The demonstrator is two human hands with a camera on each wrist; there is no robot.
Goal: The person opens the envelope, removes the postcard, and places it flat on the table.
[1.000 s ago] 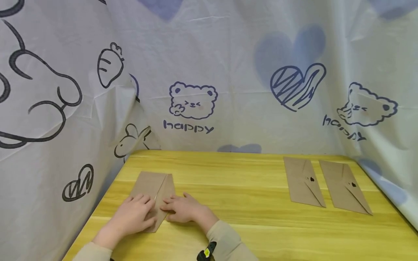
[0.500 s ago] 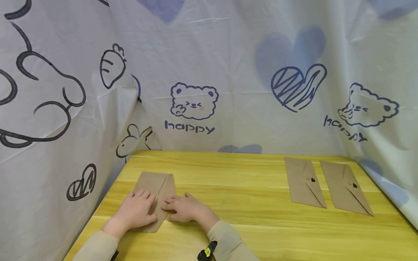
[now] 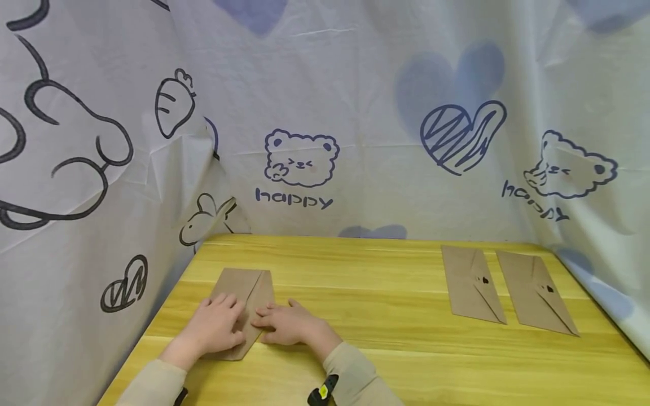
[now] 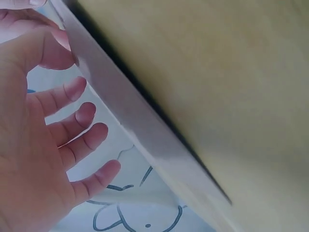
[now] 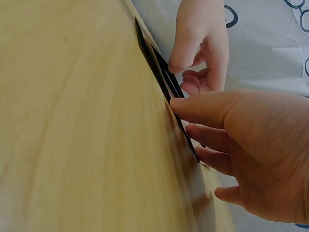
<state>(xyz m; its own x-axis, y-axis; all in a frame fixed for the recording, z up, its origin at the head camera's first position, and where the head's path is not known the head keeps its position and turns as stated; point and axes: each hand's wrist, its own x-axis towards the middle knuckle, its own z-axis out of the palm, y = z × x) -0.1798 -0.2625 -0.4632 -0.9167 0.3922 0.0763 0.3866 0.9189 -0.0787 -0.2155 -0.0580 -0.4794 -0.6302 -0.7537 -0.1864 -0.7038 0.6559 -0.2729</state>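
Note:
A brown paper envelope (image 3: 242, 279) lies on the left part of the table, its long flap edge running down its face. My left hand (image 3: 215, 326) rests on the envelope's left side with the fingertips down. In the left wrist view the fingers of that left hand (image 4: 34, 145) are spread and gently bent beside the paper's edge. From the right, my right hand (image 3: 288, 325) touches the flap side with its fingertips. The right wrist view has the right hand's thumb (image 5: 203, 107) along the paper's edge, other fingers relaxed. Both hands cover the envelope's lower middle.
Two more brown envelopes (image 3: 464, 285) lie side by side at the table's right, each with a small dark mark on its flap. A white curtain (image 3: 376, 124) with drawings hangs behind and beside the yellow wood-grain table (image 3: 365, 316).
My left hand and forearm have shifted slightly to the right over the envelope. The right hand stays in nearly the same place. The head view has turned a little.

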